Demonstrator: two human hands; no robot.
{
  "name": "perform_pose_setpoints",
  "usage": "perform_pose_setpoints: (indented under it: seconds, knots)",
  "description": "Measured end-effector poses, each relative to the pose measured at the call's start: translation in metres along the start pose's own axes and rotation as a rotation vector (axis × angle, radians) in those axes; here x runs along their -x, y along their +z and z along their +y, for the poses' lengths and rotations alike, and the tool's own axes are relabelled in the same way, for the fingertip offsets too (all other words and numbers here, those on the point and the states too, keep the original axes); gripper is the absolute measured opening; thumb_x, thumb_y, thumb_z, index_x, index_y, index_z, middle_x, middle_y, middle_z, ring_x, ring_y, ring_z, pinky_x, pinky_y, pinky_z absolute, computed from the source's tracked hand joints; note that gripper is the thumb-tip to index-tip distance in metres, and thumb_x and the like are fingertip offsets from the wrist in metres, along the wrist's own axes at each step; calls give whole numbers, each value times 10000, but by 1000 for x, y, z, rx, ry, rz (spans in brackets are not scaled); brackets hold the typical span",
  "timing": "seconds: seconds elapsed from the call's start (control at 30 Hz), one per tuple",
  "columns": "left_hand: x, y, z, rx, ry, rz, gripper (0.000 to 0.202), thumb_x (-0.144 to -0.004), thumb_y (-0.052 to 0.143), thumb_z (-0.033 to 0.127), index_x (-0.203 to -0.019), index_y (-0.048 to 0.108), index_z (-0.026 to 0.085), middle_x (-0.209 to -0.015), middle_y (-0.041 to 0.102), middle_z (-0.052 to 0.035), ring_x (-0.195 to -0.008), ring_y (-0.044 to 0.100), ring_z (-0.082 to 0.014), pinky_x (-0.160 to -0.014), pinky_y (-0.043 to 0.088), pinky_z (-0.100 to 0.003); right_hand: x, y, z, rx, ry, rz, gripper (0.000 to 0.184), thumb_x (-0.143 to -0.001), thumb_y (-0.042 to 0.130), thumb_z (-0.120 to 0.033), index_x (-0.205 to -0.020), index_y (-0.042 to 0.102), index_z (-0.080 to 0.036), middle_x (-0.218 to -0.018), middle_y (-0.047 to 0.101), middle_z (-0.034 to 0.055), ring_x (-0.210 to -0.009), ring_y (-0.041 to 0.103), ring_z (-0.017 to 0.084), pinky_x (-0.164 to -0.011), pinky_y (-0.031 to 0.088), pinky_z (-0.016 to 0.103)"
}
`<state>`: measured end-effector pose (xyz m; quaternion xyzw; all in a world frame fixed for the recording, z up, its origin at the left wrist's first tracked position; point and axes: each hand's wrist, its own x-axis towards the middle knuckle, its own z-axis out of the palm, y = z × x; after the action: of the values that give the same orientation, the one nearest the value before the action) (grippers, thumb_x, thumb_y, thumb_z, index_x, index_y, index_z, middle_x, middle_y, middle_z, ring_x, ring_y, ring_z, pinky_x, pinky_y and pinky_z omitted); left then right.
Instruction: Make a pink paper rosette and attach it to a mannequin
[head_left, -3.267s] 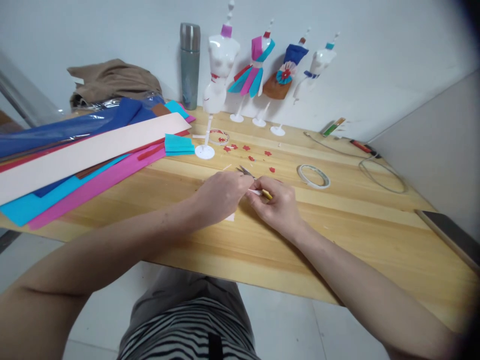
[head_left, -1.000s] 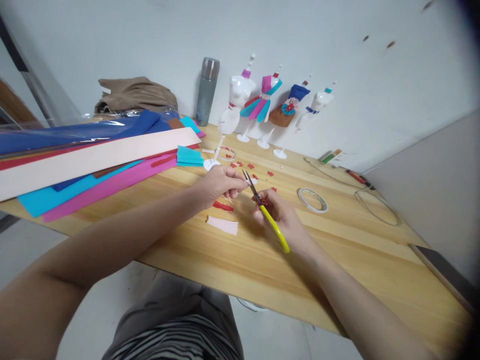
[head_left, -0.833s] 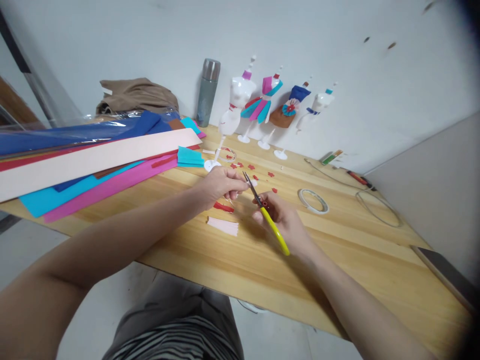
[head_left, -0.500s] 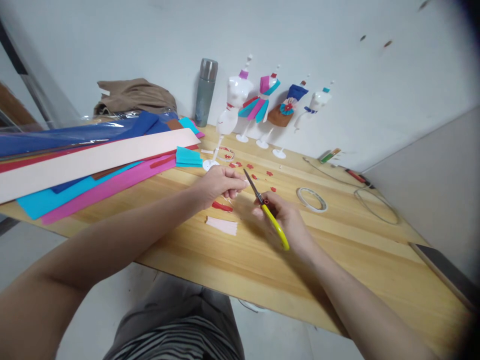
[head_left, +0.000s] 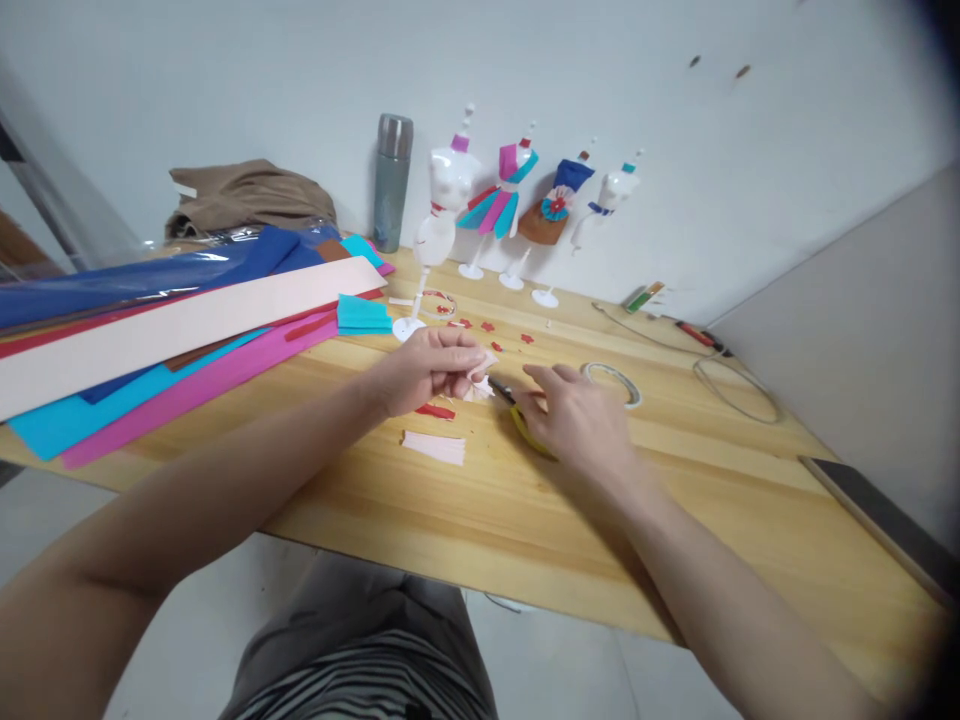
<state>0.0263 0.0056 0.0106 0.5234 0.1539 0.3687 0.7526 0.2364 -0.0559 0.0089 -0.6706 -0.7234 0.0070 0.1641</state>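
My left hand (head_left: 439, 370) is closed in a pinch on a pale pink pleated piece (head_left: 480, 385) of thin paper or cloth. My right hand (head_left: 581, 405) is just to its right, palm down with fingers apart, over the yellow-handled scissors (head_left: 534, 440). The thumb is close to the handle, and the hand covers part of it; the dark blades point toward the pink piece. Below my left hand, a red strip (head_left: 436, 411) and another pale pink pleated strip (head_left: 433, 446) lie on the wooden table (head_left: 465, 530).
Several small dress forms (head_left: 450, 180) stand along the wall beside a grey bottle (head_left: 393, 185). Coloured sheets (head_left: 187, 310) are stacked at left. Red flower cutouts (head_left: 527, 338), a tape roll (head_left: 634, 385), a cable (head_left: 735, 405) and a phone-like dark slab (head_left: 877, 520) lie on the table.
My right hand has turned palm down and lowered the scissors toward the table, its fingers spreading. More of the pink piece shows at my left fingertips. The view has shifted slightly right.
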Motion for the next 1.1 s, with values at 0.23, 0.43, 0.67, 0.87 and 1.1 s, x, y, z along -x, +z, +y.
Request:
perform_pose_setpoints:
  seconds: [0.23, 0.43, 0.67, 0.87, 1.1]
  knots:
    - [4, 13, -6, -78, -47, -13, 639, -735, 622, 759, -668, 644, 124, -529, 594, -21, -424, 519, -108, -448, 401, -247, 8, 21, -20, -1553, -44, -381, 434, -809, 655, -602, -1056, 678, -245, -1010, 737, 85, -978, 696, 261, -847, 550, 417]
    - [5, 14, -13, -79, -42, -32, 691, -752, 567, 800, -674, 664, 120, -547, 618, -42, -433, 527, -117, -449, 403, -252, 13, 20, -25, -1632, -77, -392, 348, -762, 793, -473, -998, 699, -235, -836, 737, 36, -820, 713, 194, -763, 545, 322]
    - [5, 18, -15, -105, -14, 12, 686, -789, 544, 782, -739, 655, 106, -576, 626, -41, -449, 557, -115, -474, 442, -243, 10, 27, -21, -1731, 23, -405, 298, -725, 847, -386, -941, 717, -226, -801, 743, 13, -740, 700, 123, -702, 553, 240]
    - [8, 20, -13, -129, -15, -12, 628, -847, 580, 665, -1172, 657, 133, -637, 644, -11, -486, 593, -123, -488, 465, -233, 11, 22, -22, -1700, 56, -425, 335, -712, 849, -346, -992, 719, -218, -818, 746, 14, -734, 693, 130, -670, 555, 250]
    - [11, 21, -14, -158, -7, -4, 661, -808, 599, 701, -1117, 695, 124, -626, 660, -36, -490, 584, -134, -484, 475, -248, 13, 25, -23, -1590, 73, -345, 369, -679, 843, -364, -984, 674, -240, -749, 693, -20, -612, 629, 132, -626, 521, 307]
